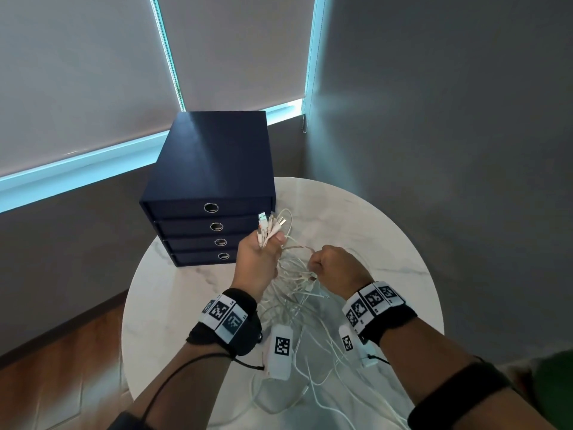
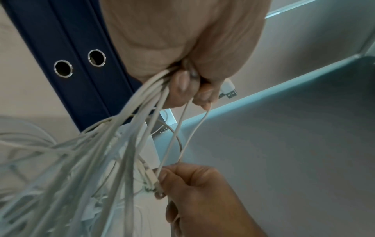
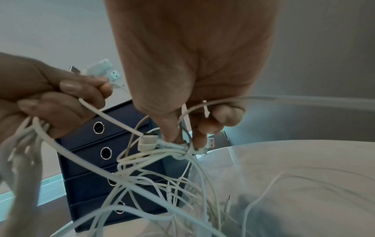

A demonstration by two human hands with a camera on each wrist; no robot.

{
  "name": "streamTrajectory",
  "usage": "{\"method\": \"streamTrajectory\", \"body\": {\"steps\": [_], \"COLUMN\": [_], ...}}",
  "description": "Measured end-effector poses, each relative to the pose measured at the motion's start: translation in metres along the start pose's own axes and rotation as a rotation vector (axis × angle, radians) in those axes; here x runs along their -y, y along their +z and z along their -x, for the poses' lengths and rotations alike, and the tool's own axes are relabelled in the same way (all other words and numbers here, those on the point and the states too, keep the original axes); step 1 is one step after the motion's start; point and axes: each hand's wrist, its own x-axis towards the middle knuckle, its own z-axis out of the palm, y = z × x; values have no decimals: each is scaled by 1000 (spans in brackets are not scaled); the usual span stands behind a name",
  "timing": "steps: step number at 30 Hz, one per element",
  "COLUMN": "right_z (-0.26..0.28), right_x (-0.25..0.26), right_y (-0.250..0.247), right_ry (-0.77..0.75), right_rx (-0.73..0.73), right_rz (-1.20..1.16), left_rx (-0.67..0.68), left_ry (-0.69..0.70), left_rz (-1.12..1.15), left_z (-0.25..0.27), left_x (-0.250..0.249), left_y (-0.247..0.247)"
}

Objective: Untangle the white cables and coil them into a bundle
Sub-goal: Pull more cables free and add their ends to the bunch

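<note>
Left hand [image 1: 259, 259] is raised over the round marble bench [image 1: 387, 231], fingers [image 2: 183, 89] clenched round a gathered sheaf of white cables [image 1: 297, 293] just below their plugs. The USB plugs [image 1: 269, 221] fan out above the fist, likely so the ends stay sorted and out of the snarl. Below the fist the strands hang down and spread into a loose tangle on the bench, between the two forearms and trailing toward the near edge.

Right hand [image 1: 336, 268] is just beside the left, a bit lower, fingers [image 3: 199, 133] curled and pinching at a small knot [image 3: 178, 149] where several strands and a connector bunch together. A thin loop runs between the two hands. My read: left hand anchors the sorted ends while right picks the knot apart. Untangling is mid-way; coiling not begun.

Risk: pulling hard on the knot could tighten it; better to feed a plug back through.

Dark blue drawer box [image 1: 210, 193] with ring pulls stands at the far left of the bench, near the hands but apart from them. Both wrists wear marker bands [image 1: 221, 318].
</note>
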Motion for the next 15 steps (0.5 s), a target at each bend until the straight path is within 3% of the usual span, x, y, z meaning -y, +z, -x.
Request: {"method": "streamTrajectory", "body": {"steps": [4,9,12,15], "right_z": [0,-9,-17,-18], "right_x": [-6,-10,-17,-30], "right_y": [12,5,-5,-15], "right_ry": [34,201,329,320], "right_rx": [-29,-146,-168,-148], "right_rz": [12,-225,-523,-535], "left_rx": [96,192,189,132], "left_ry": [-22,-132,-200,-196], "left_rz": [-39,-117,-136,-169], "left_z": [5,6,3,0], "left_x": [-7,-7,-4,-1], "left_y": [2,-2,-8,-15]}}
